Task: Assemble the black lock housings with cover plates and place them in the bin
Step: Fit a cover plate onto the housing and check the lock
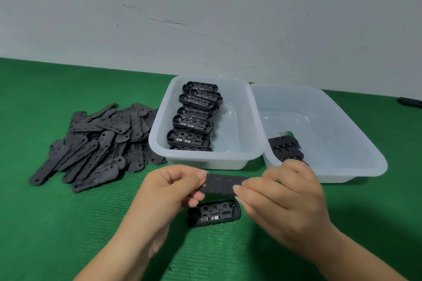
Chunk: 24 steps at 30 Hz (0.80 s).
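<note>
The cover plate could go on crooked or slip, since only fingertips pinch its ends; the left hand pinches one end, the right hand the other; it hovers just above the open housing on the green mat; the bin sits beyond.

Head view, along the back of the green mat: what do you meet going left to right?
Pile of black cover plates → clear bin holding open lock housings → clear bin holding a few covered assemblies → dark object at the right edge.
</note>
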Each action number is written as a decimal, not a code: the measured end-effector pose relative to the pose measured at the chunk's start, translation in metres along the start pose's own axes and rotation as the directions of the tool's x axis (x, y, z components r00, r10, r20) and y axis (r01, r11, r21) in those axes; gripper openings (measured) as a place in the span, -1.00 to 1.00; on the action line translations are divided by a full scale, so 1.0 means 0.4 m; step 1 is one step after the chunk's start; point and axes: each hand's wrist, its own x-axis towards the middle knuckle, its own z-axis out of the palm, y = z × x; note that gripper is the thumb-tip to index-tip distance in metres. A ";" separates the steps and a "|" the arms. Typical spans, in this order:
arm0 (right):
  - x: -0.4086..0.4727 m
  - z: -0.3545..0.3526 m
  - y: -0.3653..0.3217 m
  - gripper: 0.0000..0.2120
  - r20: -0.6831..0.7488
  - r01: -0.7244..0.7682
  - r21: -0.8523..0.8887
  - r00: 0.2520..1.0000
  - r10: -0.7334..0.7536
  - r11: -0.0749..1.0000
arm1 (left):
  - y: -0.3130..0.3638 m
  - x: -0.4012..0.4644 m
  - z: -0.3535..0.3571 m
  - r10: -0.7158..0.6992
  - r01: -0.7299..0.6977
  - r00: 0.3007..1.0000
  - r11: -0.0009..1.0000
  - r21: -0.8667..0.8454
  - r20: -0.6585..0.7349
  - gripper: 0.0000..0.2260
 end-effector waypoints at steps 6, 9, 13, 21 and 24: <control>-0.051 0.019 0.001 -0.97 0.073 0.053 0.012 0.996 -0.054 0.999 | -0.026 0.011 -0.106 0.197 -0.357 0.933 0.600 0.716 0.301 -0.47; -0.070 0.036 -0.013 -0.95 0.085 0.108 0.023 0.990 -0.109 0.994 | -0.052 0.021 -0.124 0.142 -0.446 0.893 0.386 0.807 0.426 -0.41; -0.075 0.056 -0.021 -0.93 0.077 0.120 0.027 0.990 -0.122 0.992 | -0.071 0.022 -0.122 0.214 -0.473 0.881 0.407 0.782 0.422 -0.48; -0.079 0.086 -0.023 -0.92 0.056 0.125 0.092 0.990 -0.130 0.988 | -0.071 0.022 -0.122 0.234 -0.465 0.885 0.456 0.759 0.402 -0.52; -0.076 0.091 -0.029 -0.90 0.089 0.120 0.115 0.988 -0.130 0.986 | -0.072 0.023 -0.119 0.223 -0.465 0.885 0.445 0.765 0.408 -0.55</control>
